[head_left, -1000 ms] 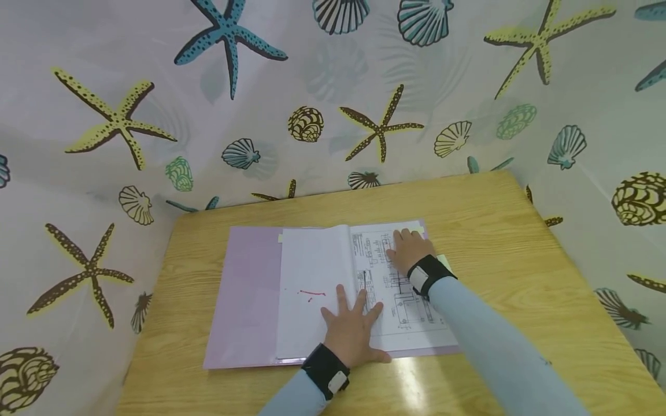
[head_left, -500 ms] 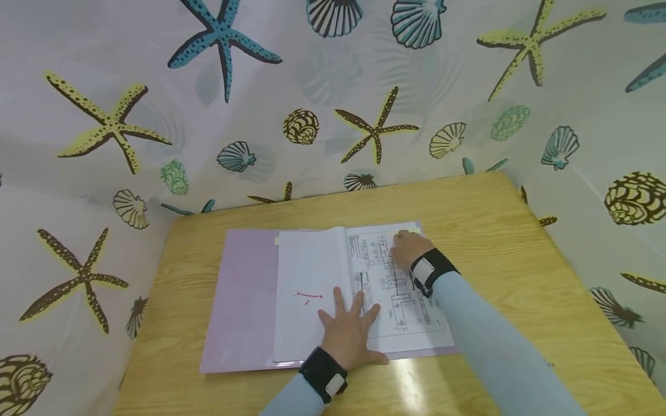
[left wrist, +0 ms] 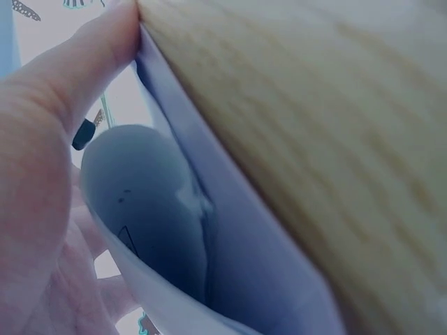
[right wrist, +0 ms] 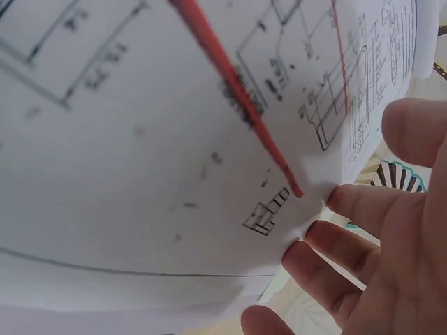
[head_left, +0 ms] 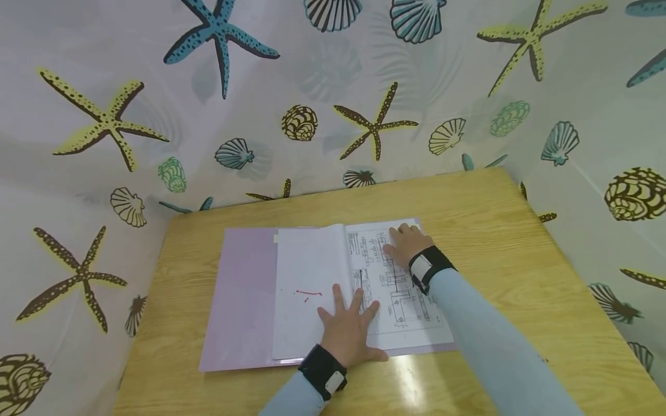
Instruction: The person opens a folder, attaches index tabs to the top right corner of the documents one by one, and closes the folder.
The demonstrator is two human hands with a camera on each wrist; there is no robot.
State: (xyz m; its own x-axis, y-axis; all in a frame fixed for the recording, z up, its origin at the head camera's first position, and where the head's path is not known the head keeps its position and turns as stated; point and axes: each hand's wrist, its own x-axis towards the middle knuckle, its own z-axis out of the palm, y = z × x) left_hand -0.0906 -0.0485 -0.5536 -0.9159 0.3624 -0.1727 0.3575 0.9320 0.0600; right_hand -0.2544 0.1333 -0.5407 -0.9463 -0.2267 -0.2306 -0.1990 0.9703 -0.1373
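An open purple folder lies on the wooden table. Its left page is blank apart from a small red mark. The right page carries printed line drawings. My left hand lies flat with spread fingers across the lower middle of the pages. In the left wrist view its thumb sits at the sheet's edge. My right hand rests on the upper part of the printed page near its top right corner. The right wrist view shows its fingers touching the printed sheet.
A curtain printed with starfish and shells closes in the table at the back and on both sides. Bare wood lies right of the folder and along the near edge.
My right hand has slid a little left on the upper printed page and now covers the yellow tab at the corner. The left hand stays flat in place.
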